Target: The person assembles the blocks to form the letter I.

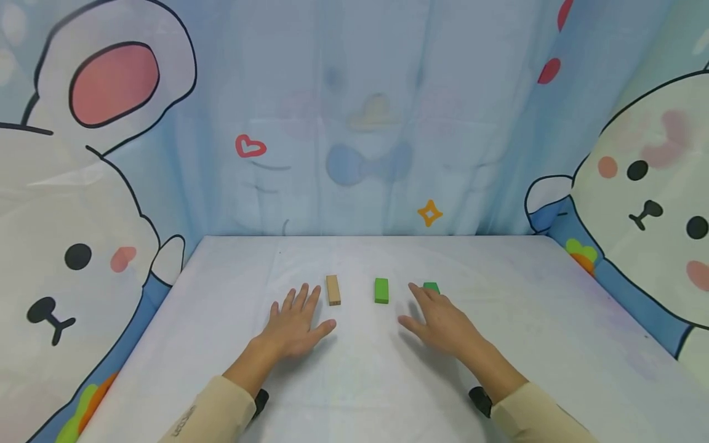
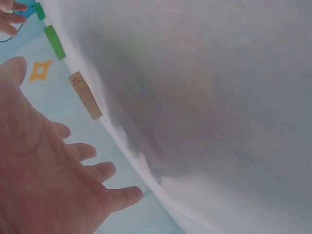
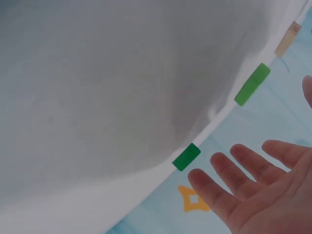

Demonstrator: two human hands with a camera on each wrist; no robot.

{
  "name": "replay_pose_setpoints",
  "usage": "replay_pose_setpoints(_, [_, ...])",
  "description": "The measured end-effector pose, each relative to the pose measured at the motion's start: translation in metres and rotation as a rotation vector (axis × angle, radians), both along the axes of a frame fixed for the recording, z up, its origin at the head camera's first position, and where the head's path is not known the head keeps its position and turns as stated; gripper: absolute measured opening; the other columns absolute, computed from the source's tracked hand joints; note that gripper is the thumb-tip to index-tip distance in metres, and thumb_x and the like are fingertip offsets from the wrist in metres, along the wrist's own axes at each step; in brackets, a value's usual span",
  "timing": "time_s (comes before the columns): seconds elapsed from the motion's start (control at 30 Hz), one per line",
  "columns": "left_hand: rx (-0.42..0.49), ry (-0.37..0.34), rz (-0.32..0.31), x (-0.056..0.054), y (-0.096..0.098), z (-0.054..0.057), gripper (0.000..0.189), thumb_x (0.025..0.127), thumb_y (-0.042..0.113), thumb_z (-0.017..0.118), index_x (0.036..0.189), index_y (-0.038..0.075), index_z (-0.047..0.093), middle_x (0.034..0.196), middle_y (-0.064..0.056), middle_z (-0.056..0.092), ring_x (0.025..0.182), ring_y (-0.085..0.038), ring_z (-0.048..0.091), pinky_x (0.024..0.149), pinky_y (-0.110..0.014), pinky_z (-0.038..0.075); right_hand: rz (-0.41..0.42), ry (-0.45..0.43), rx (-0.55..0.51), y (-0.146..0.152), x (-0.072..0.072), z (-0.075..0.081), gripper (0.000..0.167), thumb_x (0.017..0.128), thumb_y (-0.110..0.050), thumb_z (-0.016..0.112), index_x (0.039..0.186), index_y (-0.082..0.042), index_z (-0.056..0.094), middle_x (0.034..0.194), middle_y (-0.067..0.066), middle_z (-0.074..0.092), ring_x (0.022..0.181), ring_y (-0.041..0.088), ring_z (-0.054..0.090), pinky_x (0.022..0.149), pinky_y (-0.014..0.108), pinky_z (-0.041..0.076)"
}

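Three small blocks lie in a row across the white table. At the left is a natural wood block (image 1: 333, 290), whose end shows a printed mark in the left wrist view. A light green block (image 1: 381, 291) lies in the middle, and a darker green block (image 1: 431, 287) is at the right, partly hidden behind the right hand in the head view. My left hand (image 1: 296, 326) is spread palm down, just left of the wood block, holding nothing. My right hand (image 1: 443, 323) has its fingers extended close by the dark green block, and it too holds nothing.
The white-covered table (image 1: 354, 381) reaches back to a light blue curtain (image 1: 365, 74) printed with cartoon shapes. Large cartoon bear prints flank the table at left and right. Each wrist carries a small black device (image 1: 480, 401) under the sleeve's cuff.
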State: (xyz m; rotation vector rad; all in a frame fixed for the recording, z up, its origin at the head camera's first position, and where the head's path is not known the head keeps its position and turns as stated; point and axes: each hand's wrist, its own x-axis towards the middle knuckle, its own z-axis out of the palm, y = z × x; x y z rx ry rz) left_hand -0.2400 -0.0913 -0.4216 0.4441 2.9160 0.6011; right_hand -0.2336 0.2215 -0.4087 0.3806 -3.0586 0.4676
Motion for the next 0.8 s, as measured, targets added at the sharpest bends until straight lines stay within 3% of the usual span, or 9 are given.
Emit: replay_pose_setpoints(0.8, [0.001,-0.063,0.08,-0.024,0.01,-0.002,0.085,0.103,0.062,0.043,0.167,0.012,0.018,0.173,-0.021,0.011,0.16,-0.045,0.007,0.123,-0.071,0.007,-0.024,-0.06,-0.085,-0.013,-0.024,-0.002,0.083,0.102,-0.05,0.06,0.161,0.001,0.03,0.157,0.033,0.04,0.144,0.05,0.043,0.113,0.064,0.039])
